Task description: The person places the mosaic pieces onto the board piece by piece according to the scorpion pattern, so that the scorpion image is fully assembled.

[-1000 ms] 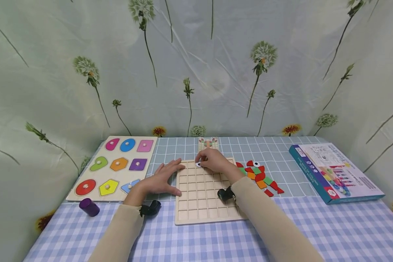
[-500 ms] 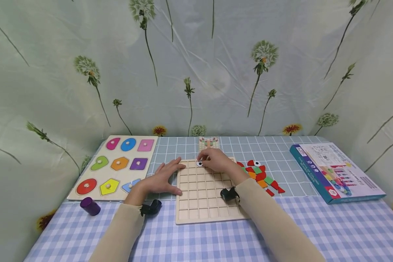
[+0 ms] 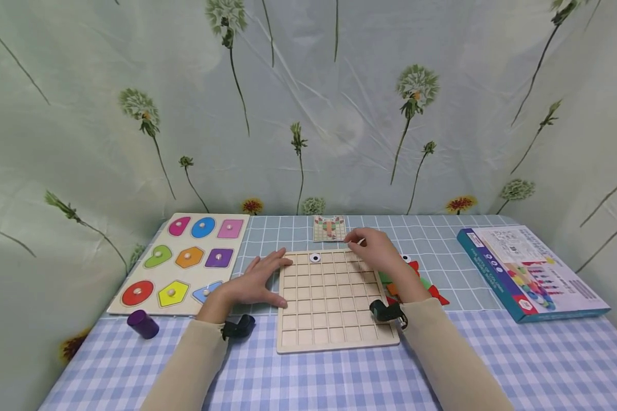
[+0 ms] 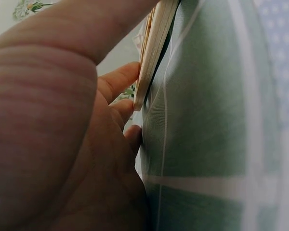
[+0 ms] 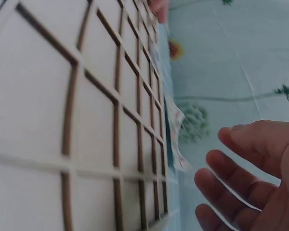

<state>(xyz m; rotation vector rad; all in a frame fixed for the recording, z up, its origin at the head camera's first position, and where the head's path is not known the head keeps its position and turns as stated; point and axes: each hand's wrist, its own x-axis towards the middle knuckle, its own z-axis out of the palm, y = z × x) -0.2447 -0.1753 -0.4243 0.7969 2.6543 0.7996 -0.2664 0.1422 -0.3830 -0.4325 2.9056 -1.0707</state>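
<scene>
While one white, black-dotted tile (image 3: 315,258) lies in the far row of the pale wooden grid board (image 3: 319,308), flat red, green and orange pieces (image 3: 436,293) seem yet unplaced beside it, the spread left hand (image 3: 249,284) touches its left edge, and the right hand (image 3: 379,251), fingers loosely parted, holds nothing.

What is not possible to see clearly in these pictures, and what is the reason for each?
Coloured pieces: head view, partly behind the right forearm; exact count unclear.
Pattern card: head view, too small for fine detail; right wrist view, slanted and blurred.
Box: head view, its smallest print is too small to read.
Board: left wrist view, cut off by the top edge.
</scene>
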